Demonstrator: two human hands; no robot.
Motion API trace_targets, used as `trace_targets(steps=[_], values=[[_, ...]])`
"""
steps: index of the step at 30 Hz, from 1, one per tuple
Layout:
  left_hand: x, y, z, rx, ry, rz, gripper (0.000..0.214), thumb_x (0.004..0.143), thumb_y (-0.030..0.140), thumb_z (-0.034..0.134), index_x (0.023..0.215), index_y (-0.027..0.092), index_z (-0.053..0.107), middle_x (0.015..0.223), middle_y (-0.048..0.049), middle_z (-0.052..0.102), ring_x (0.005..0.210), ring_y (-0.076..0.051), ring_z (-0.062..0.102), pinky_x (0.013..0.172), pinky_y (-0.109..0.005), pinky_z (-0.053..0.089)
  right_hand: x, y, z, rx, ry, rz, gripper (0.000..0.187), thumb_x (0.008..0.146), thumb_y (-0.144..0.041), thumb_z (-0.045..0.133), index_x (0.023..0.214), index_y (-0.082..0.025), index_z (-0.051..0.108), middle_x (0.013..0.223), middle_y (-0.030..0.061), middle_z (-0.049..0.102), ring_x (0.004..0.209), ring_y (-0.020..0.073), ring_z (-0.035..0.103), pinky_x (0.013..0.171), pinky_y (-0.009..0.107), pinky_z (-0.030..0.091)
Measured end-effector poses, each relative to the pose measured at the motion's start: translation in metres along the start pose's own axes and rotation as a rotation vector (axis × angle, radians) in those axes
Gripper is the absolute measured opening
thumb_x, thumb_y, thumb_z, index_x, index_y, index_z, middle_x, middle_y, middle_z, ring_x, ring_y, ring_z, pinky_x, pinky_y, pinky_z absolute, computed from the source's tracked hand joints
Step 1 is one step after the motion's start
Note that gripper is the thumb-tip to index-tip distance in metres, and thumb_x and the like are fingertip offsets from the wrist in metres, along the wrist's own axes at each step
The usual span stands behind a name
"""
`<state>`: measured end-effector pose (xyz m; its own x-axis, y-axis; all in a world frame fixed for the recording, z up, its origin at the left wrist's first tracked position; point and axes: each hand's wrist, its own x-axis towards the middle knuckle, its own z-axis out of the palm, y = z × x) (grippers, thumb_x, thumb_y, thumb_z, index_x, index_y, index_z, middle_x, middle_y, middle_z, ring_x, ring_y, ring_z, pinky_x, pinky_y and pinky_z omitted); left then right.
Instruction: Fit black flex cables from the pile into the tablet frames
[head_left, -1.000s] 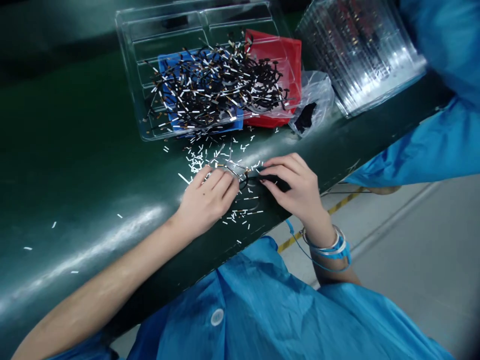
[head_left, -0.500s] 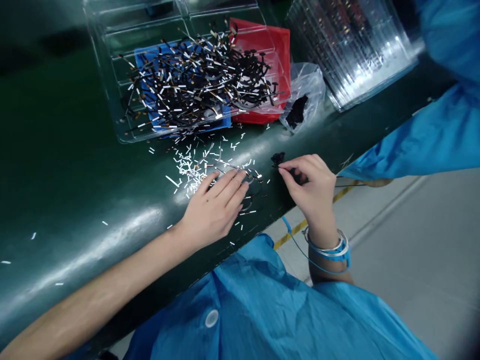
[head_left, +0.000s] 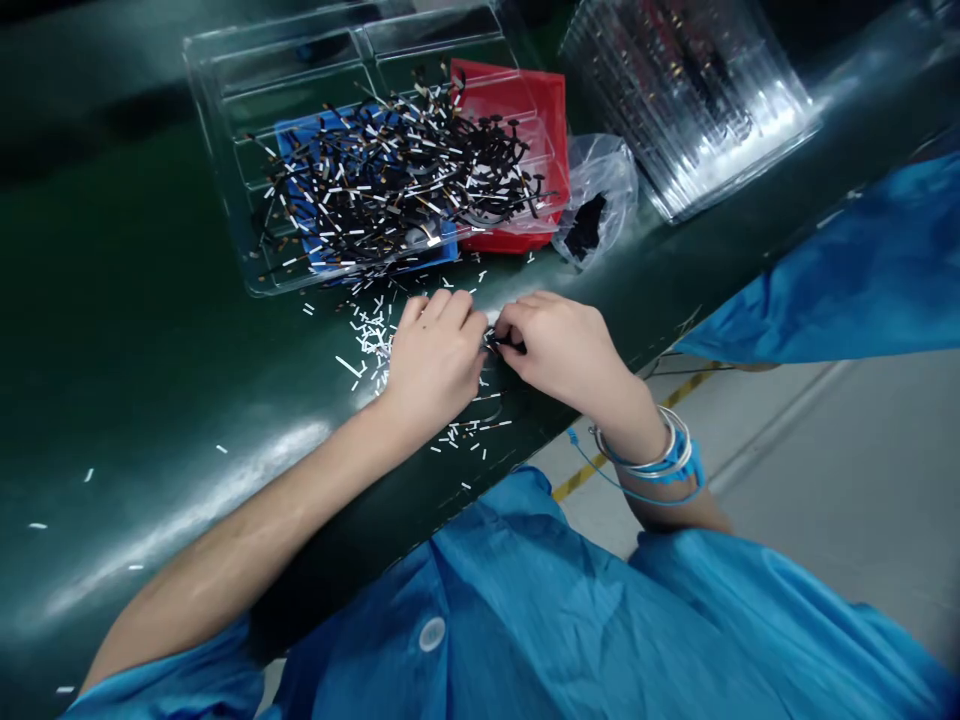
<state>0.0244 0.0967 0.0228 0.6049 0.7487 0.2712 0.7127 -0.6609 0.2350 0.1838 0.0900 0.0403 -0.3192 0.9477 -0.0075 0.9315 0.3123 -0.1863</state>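
A dark green counter slants across the scene, with a grey floor beyond its edge at near right. Another person's blue sleeve lies along that edge on the right.

At the far side is a wide clear tray, its shallow walls apparently keeping a tangled heap of black strips within reach. Right of it stands a stack of clear trays, probably nested to save room. A red bin and a blue tray show through the clear tray and may prop it up. Just right of the red bin, a clear bag contains black material.

Nearer, the left hand is curled on the counter; its fingertips are hidden, so whether they grip cannot be told. The right hand seems to pinch a small dark piece, which sits between the two hands. Meeting there likely lets such a slight thing be handled finely. White slips are strewn left of the hands, perhaps simply left where they fell.
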Motion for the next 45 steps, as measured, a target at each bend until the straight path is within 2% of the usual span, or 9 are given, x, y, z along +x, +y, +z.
trace_targets(steps=[8,11,14,18,23,27,32,40,45], values=[[0.009,0.003,-0.001,0.042,-0.061,0.016,0.014,0.079,0.008,0.053,0.07,0.016,0.061,0.083,-0.0093,0.063,0.084,-0.027,0.058,0.071,-0.04,0.041,-0.006,0.007,-0.006,0.245,0.007,0.039,0.011,0.07,-0.01,0.059,0.067,-0.02,0.059,0.064,-0.0014,0.058,0.067,0.0146,0.051,0.06,0.028,0.034],[0.006,0.004,-0.016,0.018,-0.05,0.052,0.015,0.084,0.011,0.052,0.073,0.016,0.06,0.081,-0.0071,0.065,0.078,-0.024,0.059,0.069,-0.038,0.041,-0.018,0.015,-0.012,0.4,0.138,0.036,0.007,0.075,-0.015,0.06,0.071,-0.021,0.061,0.066,-0.0022,0.059,0.064,0.0127,0.051,0.06,0.027,0.038],[0.004,0.007,-0.028,0.025,0.033,0.125,0.018,0.09,0.013,0.048,0.078,0.017,0.06,0.08,-0.0045,0.065,0.075,-0.02,0.058,0.071,-0.036,0.042,-0.034,0.026,-0.015,0.495,0.348,0.152,0.007,0.081,-0.022,0.059,0.075,-0.022,0.064,0.068,-0.0015,0.061,0.062,0.0123,0.052,0.057,0.027,0.039],[0.007,0.01,-0.017,0.199,0.239,0.286,0.032,0.094,0.007,0.038,0.071,0.019,0.057,0.072,-0.0021,0.063,0.068,-0.017,0.054,0.073,-0.034,0.042,-0.053,0.041,-0.004,0.471,0.504,0.305,0.009,0.081,-0.021,0.059,0.073,-0.022,0.064,0.066,-0.0017,0.061,0.059,0.0122,0.052,0.053,0.027,0.039],[0.009,0.011,0.008,0.259,0.2,0.363,0.038,0.095,0.005,0.032,0.071,0.018,0.058,0.073,-0.0032,0.064,0.072,-0.018,0.057,0.074,-0.033,0.043,-0.059,0.047,0.012,0.388,0.499,0.271,0.011,0.08,-0.02,0.06,0.071,-0.022,0.065,0.062,-0.0021,0.06,0.059,0.0133,0.052,0.057,0.028,0.042],[-0.004,0.011,0.003,0.192,0.151,0.328,0.026,0.091,0.004,0.039,0.096,0.011,0.065,0.099,-0.0106,0.07,0.092,-0.023,0.063,0.083,-0.038,0.045,-0.052,0.046,0.017,0.353,0.473,0.144,0.012,0.083,-0.02,0.058,0.075,-0.022,0.067,0.062,-0.0014,0.059,0.062,0.0143,0.053,0.058,0.029,0.042],[-0.019,0.016,-0.002,0.018,0.074,0.342,0.026,0.09,0.012,0.048,0.111,0.008,0.065,0.123,-0.0148,0.065,0.113,-0.028,0.06,0.095,-0.045,0.045,-0.048,0.043,0.025,0.19,0.468,0.069,0.019,0.088,-0.021,0.054,0.08,-0.023,0.072,0.072,0.0033,0.064,0.07,0.0177,0.054,0.062,0.033,0.044],[-0.023,0.02,0.013,-0.048,0.012,0.381,0.034,0.096,0.026,0.045,0.114,0.005,0.065,0.128,-0.018,0.061,0.12,-0.03,0.057,0.101,-0.047,0.044,-0.065,0.035,0.031,0.281,0.586,0.172,0.016,0.085,-0.018,0.059,0.085,-0.027,0.073,0.076,0.0017,0.067,0.071,0.0166,0.059,0.063,0.034,0.05],[-0.022,0.021,0.015,-0.055,0.015,0.384,0.036,0.095,0.028,0.045,0.115,0.003,0.064,0.129,-0.0188,0.06,0.121,-0.03,0.055,0.102,-0.047,0.042,-0.06,0.038,0.029,0.288,0.537,0.15,0.011,0.086,-0.02,0.06,0.084,-0.024,0.071,0.074,0.0017,0.066,0.071,0.0162,0.059,0.061,0.031,0.049]])
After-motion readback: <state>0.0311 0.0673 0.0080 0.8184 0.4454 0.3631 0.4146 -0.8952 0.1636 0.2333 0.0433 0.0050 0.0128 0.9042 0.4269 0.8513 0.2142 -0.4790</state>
